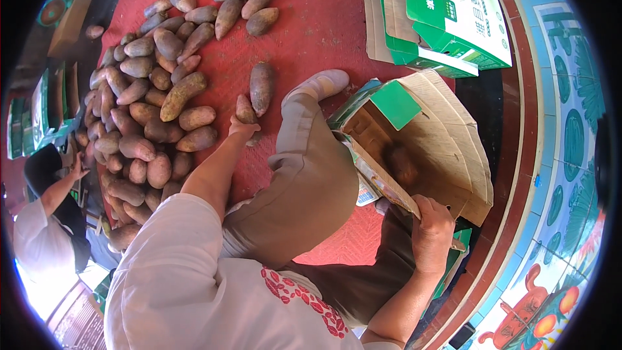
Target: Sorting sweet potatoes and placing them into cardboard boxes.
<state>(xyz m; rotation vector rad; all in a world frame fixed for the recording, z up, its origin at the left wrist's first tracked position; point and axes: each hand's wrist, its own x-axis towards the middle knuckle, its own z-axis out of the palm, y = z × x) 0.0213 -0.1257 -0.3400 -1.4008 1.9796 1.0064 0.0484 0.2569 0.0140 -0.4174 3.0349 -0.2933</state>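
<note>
Left hand (243, 128) touches the near end of a tapered, reddish-brown tuber (245, 109), its grip unclear to me; right hand (433, 230) clutches an open cardboard carton (450, 139).

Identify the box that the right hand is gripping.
The brown-lined box beside the legs: the right hand grips its edge. No hand touches the green-and-white box beyond it.

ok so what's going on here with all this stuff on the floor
A person's left hand is at a small tuber on the red mat, beside a longer tuber. Their right hand grips the edge of an open cardboard box, with what looks like a tuber in its shadowy inside. A big pile of tubers lies to the left, with another person beyond it.
</note>
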